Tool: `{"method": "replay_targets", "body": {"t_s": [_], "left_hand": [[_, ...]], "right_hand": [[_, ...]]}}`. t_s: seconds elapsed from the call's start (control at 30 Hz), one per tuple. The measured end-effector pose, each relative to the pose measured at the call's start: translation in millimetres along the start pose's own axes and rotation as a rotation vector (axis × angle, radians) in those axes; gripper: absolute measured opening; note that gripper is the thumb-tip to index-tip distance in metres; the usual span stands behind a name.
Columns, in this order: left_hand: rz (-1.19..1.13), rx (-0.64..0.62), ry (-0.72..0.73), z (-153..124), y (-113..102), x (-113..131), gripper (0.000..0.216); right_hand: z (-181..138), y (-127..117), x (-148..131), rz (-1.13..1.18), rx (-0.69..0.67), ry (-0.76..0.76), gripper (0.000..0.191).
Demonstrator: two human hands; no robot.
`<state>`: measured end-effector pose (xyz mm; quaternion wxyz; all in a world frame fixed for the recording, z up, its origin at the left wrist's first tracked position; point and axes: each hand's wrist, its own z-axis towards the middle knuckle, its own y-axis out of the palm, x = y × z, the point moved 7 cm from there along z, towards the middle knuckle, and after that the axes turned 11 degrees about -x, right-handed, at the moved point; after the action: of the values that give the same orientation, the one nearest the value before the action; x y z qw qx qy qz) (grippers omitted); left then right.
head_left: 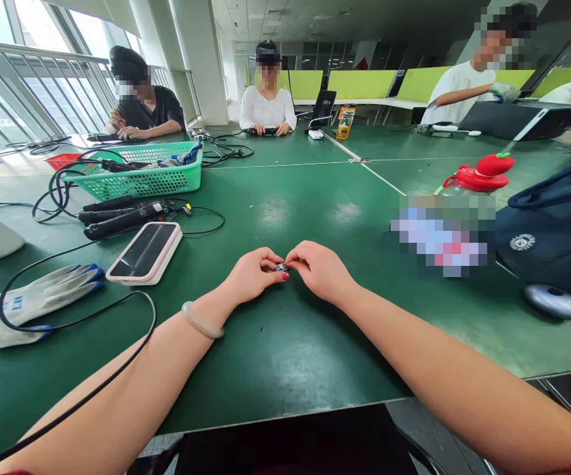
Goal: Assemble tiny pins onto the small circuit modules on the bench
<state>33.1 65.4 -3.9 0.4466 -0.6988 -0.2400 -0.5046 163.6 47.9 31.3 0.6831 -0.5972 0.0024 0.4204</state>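
Observation:
Both hands meet above the middle of the green table. My left hand, with a pale bangle on its wrist, pinches a small black-and-white piece between thumb and fingers. From the other side my right hand reaches it, fingertips closed together at its edge. The piece is too small and too covered by fingers to name its kind. Whether the right fingertips grip it or something finer cannot be made out.
Left of my hands lie a phone, white-and-blue gloves, black tool-like handles with cables, and a green basket. A dark bag, a red-lidded bottle and a computer mouse are right. Several people sit or stand around.

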Motion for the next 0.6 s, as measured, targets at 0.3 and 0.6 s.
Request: {"method": "replay_targets", "body": {"t_s": [0.3, 0.6], "left_hand": [[-0.028, -0.004, 0.006, -0.4, 0.9, 2.3, 0.028], [-0.198, 0.064, 0.054, -0.7, -5.5, 2.1, 0.035]], "right_hand": [[-0.5, 1.6, -2.2, -0.003, 0.0, -0.021, 0.014], [-2.5, -1.4, 6.1, -0.024, 0.004, 0.084, 0.012]]}}
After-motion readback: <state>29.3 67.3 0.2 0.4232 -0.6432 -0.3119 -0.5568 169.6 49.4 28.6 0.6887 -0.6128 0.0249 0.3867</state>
